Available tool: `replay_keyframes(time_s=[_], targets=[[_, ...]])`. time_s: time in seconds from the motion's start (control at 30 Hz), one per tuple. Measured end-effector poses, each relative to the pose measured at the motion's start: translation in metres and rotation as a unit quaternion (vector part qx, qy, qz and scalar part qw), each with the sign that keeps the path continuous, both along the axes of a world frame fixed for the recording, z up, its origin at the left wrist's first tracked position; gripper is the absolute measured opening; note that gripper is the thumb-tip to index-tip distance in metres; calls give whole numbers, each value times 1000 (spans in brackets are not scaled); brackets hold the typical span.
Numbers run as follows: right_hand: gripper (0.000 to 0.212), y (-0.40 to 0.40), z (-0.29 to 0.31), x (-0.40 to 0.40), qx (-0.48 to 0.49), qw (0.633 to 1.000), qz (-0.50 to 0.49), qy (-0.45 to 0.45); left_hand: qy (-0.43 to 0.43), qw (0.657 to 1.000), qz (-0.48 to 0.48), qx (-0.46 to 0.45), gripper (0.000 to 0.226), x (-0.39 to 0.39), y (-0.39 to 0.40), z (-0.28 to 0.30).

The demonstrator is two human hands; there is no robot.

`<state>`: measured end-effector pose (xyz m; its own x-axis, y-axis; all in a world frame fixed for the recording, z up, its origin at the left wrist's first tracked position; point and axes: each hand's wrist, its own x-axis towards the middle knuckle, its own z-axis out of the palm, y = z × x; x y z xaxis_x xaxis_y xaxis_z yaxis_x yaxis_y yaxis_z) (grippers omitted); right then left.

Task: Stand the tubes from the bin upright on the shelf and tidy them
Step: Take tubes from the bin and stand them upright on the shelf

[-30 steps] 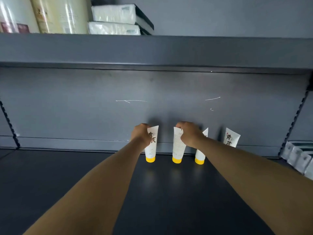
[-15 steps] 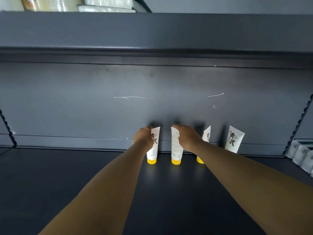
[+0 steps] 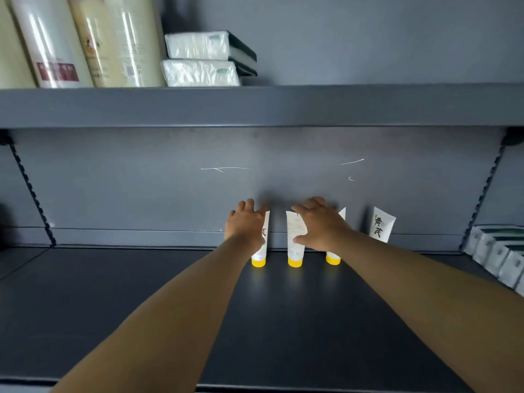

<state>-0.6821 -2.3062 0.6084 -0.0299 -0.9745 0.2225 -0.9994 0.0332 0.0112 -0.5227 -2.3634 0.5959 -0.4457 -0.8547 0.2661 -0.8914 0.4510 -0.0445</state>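
- A second ago my left hand (image 3: 246, 227) was wrapped round the upper part of the leftmost white squeeze tube with the yellow cap (image 3: 261, 245); now the fingers are spread and relaxed, resting against or just beside its left side, and I can't tell if they touch.
- My right hand (image 3: 319, 226) has loosened the same way. It had been pinching the top of the second white yellow-capped tube (image 3: 295, 245). Now its fingers lie straight across the tube's upper edge and the thumb sits against the tube's right side lower down, more steadying than gripping.
- Both tubes stand cap-down at the back of the dark grey metal shelf (image 3: 283, 321), close to the rear panel. The second one has come more upright than it was a second ago.
- Behind my right hand is a third white tube (image 3: 334, 255), mostly hidden, only its yellow cap and top corner showing. Further right, apart from the hand, a fourth white tube with black characters (image 3: 381, 226) leans a little to the right.
- My reading: the two held tubes are placed and I'm letting go, so that step is nearly done. The leaning one on the far right looks like the next to straighten. The bin is out of view, so I can't judge how many remain.
- Risk as I withdraw: brushing a tube and tipping it.
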Motion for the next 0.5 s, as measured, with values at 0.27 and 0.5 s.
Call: replay_keyframes(time_s=[0.27, 0.5], targets=[[79, 133, -5, 40, 29, 999, -23, -13, 1, 999, -24, 38, 79, 39, 117, -11], [80, 282, -72, 93, 57, 986, -90, -127, -1, 993, -96, 62, 70, 105, 266, -83]])
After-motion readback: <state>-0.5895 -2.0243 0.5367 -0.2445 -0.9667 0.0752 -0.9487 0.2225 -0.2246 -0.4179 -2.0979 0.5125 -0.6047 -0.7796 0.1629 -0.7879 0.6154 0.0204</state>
